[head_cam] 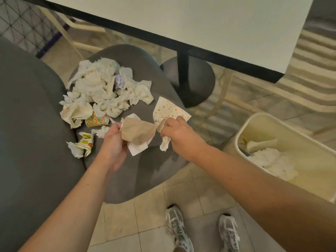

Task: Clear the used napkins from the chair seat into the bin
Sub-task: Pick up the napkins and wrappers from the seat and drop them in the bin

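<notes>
A heap of crumpled white napkins [103, 88] lies on the grey chair seat [138, 66], toward its back and left side, with a few printed wrappers mixed in: a yellow-and-orange one [94, 121] at the heap's near edge and a green-and-yellow one [85, 142] lying apart, nearer the seat's left edge. Over the front of the seat, the left hand [113, 142] grips a brown napkin [137, 132] with a white sheet behind it, fingers curled round its left edge. Just beside it, the right hand [177, 130] pinches an orange-dotted napkin [169, 110] together with a crumpled white piece that hangs below the fist. The cream bin [258, 122] stands on the tiled floor [181, 193] to the right of the chair, already holding white napkins. A white table [218, 30] stands beyond the chair.
</notes>
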